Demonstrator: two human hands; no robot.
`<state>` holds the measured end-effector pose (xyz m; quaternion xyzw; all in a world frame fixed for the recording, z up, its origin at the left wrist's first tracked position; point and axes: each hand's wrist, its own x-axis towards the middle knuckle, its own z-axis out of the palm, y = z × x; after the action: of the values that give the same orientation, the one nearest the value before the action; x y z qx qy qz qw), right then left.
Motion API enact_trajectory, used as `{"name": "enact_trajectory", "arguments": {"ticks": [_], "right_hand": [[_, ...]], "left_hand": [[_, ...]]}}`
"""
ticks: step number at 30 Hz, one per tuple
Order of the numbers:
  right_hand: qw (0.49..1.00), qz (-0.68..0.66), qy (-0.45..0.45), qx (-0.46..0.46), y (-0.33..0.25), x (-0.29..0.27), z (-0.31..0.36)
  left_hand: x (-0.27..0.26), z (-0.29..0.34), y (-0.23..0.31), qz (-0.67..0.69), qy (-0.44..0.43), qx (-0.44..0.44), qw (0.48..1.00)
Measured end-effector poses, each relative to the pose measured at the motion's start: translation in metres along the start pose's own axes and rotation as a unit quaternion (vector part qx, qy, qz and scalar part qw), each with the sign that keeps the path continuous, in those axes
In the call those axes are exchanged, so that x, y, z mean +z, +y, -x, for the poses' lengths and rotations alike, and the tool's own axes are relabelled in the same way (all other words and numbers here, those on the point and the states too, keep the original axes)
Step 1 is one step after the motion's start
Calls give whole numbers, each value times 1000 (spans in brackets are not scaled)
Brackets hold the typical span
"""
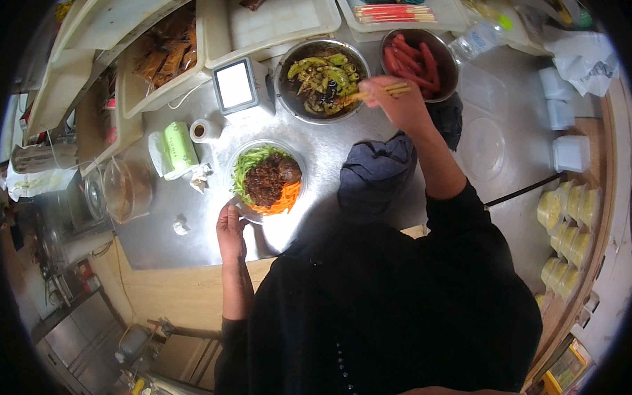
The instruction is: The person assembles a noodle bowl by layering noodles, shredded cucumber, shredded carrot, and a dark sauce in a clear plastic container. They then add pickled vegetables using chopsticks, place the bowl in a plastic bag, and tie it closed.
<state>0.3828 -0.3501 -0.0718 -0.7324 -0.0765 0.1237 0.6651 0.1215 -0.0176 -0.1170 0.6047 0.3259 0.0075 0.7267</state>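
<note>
Right hand (396, 106) gripping chopsticks (360, 96), left hand (231, 231) holding clear bowl (255, 217); shiny steel table (189, 242), cream trays (221, 23) behind

Your R forearm (436, 158) is angled fwd. & L; R hand (397, 106) closed in a pinch. Your L hand (230, 233) lies less far fwd., L forearm (237, 289) approx. straight ahead, grip unclear.

Vegetable bowl (257, 217) sat on table (154, 242), cloth (377, 175) lay right; behind stood screen device (235, 87), pepper bowl (281, 92), sausage bowl (451, 73), left to right.
</note>
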Motion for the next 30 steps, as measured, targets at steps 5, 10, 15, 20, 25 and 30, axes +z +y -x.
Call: {"name": "enact_trajectory", "arguments": {"ticks": [5, 10, 15, 20, 25, 30], "right_hand": [[998, -24, -24, 54, 8, 3, -9], [997, 11, 70, -9, -5, -29, 2], [997, -29, -12, -66, -8, -28, 0], [941, 266, 39, -207, -12, -41, -19], [997, -3, -50, -53, -5, -42, -14], [967, 185, 18, -172, 0, -47, -20]], "left_hand": [[4, 1, 5, -1, 4, 6, 1000], [4, 1, 7, -9, 3, -4, 1000], [7, 3, 11, -22, 6, -6, 1000], [7, 3, 13, -19, -10, 0, 1000], [4, 1, 8, -7, -8, 7, 1000], [3, 1, 7, -15, 2, -1, 1000]]}}
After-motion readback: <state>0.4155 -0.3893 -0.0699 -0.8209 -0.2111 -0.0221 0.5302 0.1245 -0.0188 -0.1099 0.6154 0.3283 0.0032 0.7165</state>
